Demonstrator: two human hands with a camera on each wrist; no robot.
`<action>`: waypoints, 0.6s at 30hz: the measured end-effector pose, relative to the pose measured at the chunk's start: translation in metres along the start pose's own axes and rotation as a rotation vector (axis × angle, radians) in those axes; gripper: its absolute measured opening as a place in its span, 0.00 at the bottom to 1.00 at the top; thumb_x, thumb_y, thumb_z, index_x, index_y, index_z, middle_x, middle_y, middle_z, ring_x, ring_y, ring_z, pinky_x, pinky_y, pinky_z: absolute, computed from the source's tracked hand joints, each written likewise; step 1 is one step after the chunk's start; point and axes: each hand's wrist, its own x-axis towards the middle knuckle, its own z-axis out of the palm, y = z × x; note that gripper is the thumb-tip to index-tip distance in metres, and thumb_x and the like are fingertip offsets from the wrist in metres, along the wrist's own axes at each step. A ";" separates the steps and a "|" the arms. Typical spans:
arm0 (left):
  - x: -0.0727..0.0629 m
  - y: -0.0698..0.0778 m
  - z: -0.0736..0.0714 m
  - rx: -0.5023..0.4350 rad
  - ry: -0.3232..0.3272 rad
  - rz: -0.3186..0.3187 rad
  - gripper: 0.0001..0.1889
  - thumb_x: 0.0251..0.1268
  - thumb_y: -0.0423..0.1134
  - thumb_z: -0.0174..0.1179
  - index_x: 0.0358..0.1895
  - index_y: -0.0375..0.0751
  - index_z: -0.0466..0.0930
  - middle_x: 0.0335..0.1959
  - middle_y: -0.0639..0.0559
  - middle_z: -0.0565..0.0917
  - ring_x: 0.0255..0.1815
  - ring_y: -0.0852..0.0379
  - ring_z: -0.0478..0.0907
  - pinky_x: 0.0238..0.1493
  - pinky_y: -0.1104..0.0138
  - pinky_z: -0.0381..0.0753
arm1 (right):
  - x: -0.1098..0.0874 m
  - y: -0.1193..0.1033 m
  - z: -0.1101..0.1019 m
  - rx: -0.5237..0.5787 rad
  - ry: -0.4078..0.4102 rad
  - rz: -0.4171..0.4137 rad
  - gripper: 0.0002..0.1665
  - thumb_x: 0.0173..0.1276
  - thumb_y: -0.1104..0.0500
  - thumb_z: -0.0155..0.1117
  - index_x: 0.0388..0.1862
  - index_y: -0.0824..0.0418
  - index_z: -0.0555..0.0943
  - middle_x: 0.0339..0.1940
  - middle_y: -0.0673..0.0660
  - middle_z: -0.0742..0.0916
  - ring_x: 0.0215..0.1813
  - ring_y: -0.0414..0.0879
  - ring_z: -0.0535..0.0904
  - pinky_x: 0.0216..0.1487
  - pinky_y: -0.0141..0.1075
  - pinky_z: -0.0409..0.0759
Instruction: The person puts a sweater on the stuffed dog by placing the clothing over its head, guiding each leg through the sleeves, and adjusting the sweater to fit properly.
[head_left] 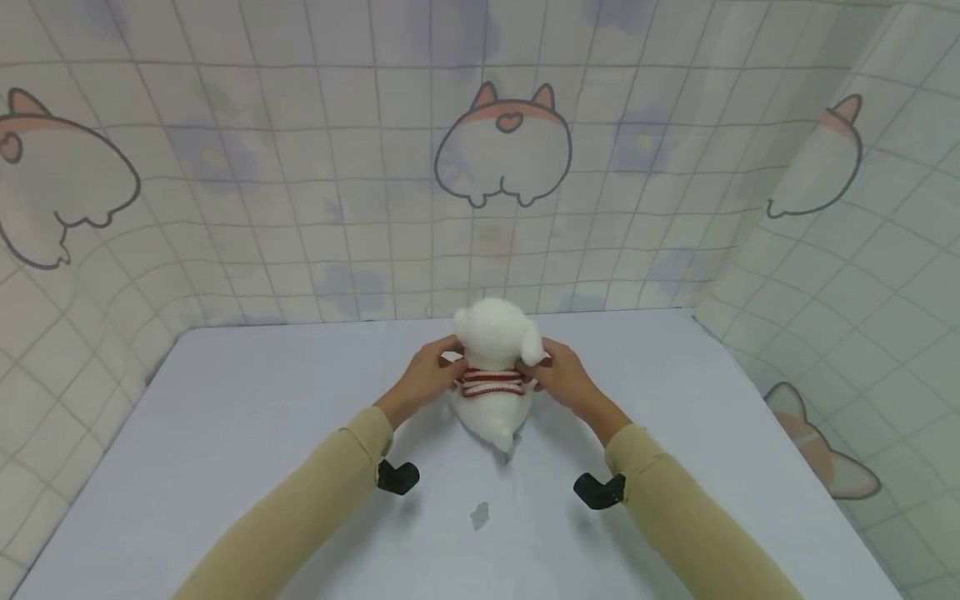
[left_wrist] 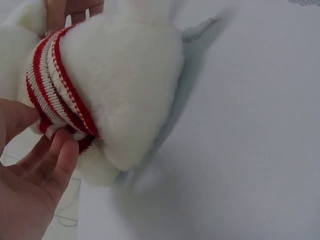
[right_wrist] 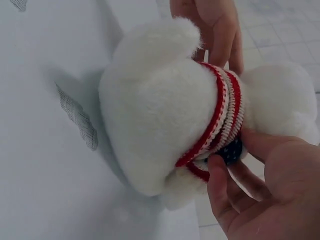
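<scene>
A white plush toy (head_left: 491,333) sits near the back of the table with its back toward the head camera. Round its middle goes a red-and-white striped knit garment (left_wrist: 55,82). My left hand (head_left: 429,375) pinches the garment's edge on the left side between thumb and curled fingers. On the other side my right hand (head_left: 566,377) pinches the knit, where a dark blue speckled patch (right_wrist: 231,151) shows between thumb and fingers. The toy's short tail (head_left: 504,440) points toward the front. Its face and front are hidden.
The white table (head_left: 262,417) has a small grey patch (head_left: 480,515) on its surface in front of the toy. A checked curtain (head_left: 315,208) with corgi drawings hangs behind and along both sides. Each sleeve cuff has a black wrist mount (head_left: 397,477) below it.
</scene>
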 end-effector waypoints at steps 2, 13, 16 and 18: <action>0.001 -0.001 -0.001 0.024 -0.011 0.022 0.16 0.70 0.37 0.55 0.59 0.46 0.75 0.57 0.46 0.78 0.43 0.53 0.82 0.40 0.60 0.84 | 0.001 -0.002 0.001 -0.079 0.033 -0.034 0.19 0.67 0.57 0.65 0.54 0.63 0.77 0.46 0.62 0.85 0.41 0.48 0.83 0.38 0.39 0.84; 0.003 -0.006 0.005 0.108 0.142 0.104 0.06 0.73 0.40 0.53 0.47 0.44 0.74 0.50 0.43 0.83 0.36 0.55 0.85 0.32 0.68 0.82 | 0.003 -0.004 0.014 0.045 0.069 -0.024 0.16 0.74 0.56 0.55 0.57 0.60 0.71 0.23 0.62 0.83 0.18 0.44 0.79 0.29 0.50 0.83; 0.005 -0.007 0.007 0.067 0.177 0.092 0.06 0.74 0.41 0.52 0.46 0.45 0.73 0.45 0.43 0.85 0.29 0.57 0.83 0.29 0.68 0.81 | 0.004 -0.005 0.016 0.046 0.086 -0.011 0.20 0.75 0.54 0.54 0.62 0.58 0.68 0.26 0.63 0.83 0.16 0.43 0.78 0.30 0.54 0.82; 0.005 -0.007 0.008 0.071 0.187 0.090 0.06 0.73 0.41 0.53 0.46 0.45 0.73 0.44 0.43 0.85 0.26 0.58 0.80 0.27 0.68 0.80 | 0.004 -0.005 0.017 0.019 0.089 -0.005 0.20 0.75 0.54 0.54 0.62 0.59 0.68 0.27 0.61 0.83 0.17 0.43 0.77 0.31 0.52 0.83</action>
